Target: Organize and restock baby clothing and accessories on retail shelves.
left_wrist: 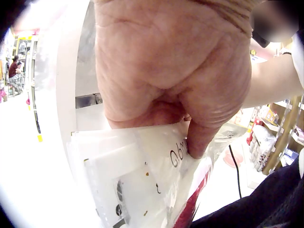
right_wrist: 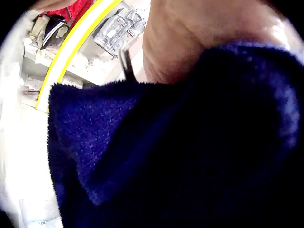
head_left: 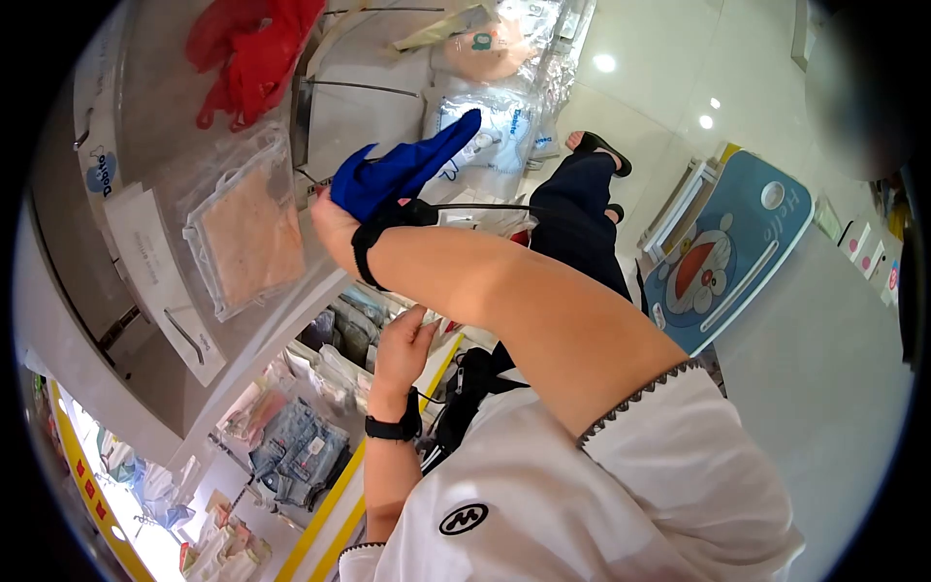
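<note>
A deep blue fuzzy cloth (head_left: 407, 170) is held by my right hand (head_left: 335, 233), which reaches out to the white shelf. In the right wrist view the cloth (right_wrist: 104, 123) covers the fingers of the hand, leaving only the heel of the palm in sight. Lower down, close to my body, is my left hand (head_left: 401, 349), with a black band at the wrist. Its thumb and curled fingers pinch the edge of a clear printed plastic package (left_wrist: 137, 180) in the left wrist view.
A clear bag with a peach-coloured item (head_left: 247, 238) lies on the white shelf. Red plastic (head_left: 252, 58) is above it, near thin metal hooks (head_left: 364, 89). Folded denim (head_left: 301, 451) sits on a lower shelf. A blue cartoon-printed stool (head_left: 727, 252) stands at the right.
</note>
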The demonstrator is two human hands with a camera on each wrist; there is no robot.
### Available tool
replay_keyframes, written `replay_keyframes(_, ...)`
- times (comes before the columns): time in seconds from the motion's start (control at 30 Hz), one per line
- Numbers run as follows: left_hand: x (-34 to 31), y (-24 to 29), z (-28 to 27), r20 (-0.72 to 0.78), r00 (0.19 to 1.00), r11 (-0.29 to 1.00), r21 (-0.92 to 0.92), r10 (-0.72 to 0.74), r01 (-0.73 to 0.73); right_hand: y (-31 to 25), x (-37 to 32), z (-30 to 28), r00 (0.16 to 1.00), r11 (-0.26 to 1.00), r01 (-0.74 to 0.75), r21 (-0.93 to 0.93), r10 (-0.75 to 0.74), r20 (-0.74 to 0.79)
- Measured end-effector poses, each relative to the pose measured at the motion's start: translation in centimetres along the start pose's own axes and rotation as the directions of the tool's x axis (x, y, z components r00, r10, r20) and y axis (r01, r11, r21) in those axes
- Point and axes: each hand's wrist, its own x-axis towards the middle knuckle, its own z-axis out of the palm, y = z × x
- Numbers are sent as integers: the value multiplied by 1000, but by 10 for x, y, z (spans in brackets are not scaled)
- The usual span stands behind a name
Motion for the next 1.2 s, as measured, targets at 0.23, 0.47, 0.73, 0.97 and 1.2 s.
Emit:
replay_keyframes(0.23, -1, 8, -1, -20, 999, 997, 68, 50, -48, 22, -15, 10, 992, 970, -116, 215, 124, -21)
replay_keyframes(0.47, 4, 4, -1, -36, 994, 994, 46, 99, -97, 67, -55, 5, 988, 806, -37, 590, 119, -101)
replay_keyframes(0.73, 11, -6, 15, -114, 959, 966, 46, 260, -256, 123, -132, 10, 961, 799, -268, 539, 257, 97)
replay_keyframes(0.97, -15, -13, 43, -282, 940, 977, -37, 190, -208, 91, -83, 25, 935, 659, -350, 666, 289, 205)
replay_keyframes(1.2, -52, -17, 51, -389, 919, 994, -45, 71, -96, 59, -47, 37, 962, 776, -272, 570, 206, 178)
